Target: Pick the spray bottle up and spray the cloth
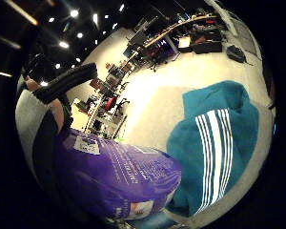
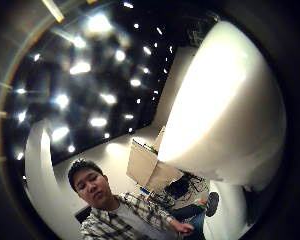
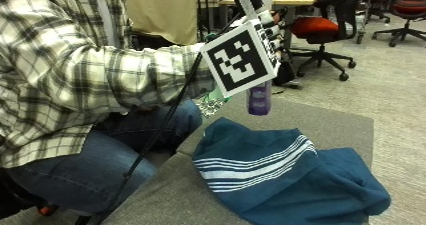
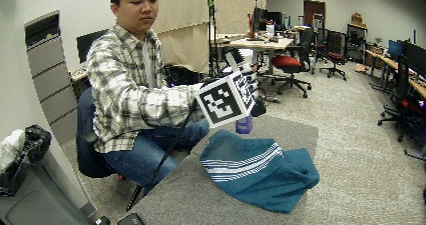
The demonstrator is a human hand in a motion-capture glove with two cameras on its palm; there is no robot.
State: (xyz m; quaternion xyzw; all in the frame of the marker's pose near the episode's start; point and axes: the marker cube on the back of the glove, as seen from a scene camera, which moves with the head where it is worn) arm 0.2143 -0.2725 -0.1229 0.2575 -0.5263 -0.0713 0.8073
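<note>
— Two things matter at this point: the spray bottle (image 3: 258, 98) and the cloth (image 3: 286, 175). Where do they stand?

— The bottle is off the surface (image 3: 333, 122), held up in the air above the near edge of the cloth. Of the two hands, only the gloved right hand (image 3: 266, 27) is at work; its fingers look curled around the bottle's upper part, though a marker plate hides much of the grip from the outside view.

— So the pick-up is done?

— I judge so. The bottle hangs clear of everything, and the cloth lies below and slightly ahead of it. The spraying itself looks not yet begun; I see no mist or wet patch.

— What does the next move call for?

— Aiming the nozzle down at the cloth and squeezing the trigger. Which way the nozzle faces I cannot tell; the head is hidden.

— Materials?

— The bottle has a purple printed body (image 1: 119, 176), smooth and rounded, filling much of the little-finger-side palm view. A broad, glossy white rounded form (image 2: 225, 105), probably its head, crowds the thumb-side view. The cloth is a soft teal towel with a band of white stripes (image 3: 256, 162), lying rumpled in loose folds on the grey, felt-like surface.
</note>
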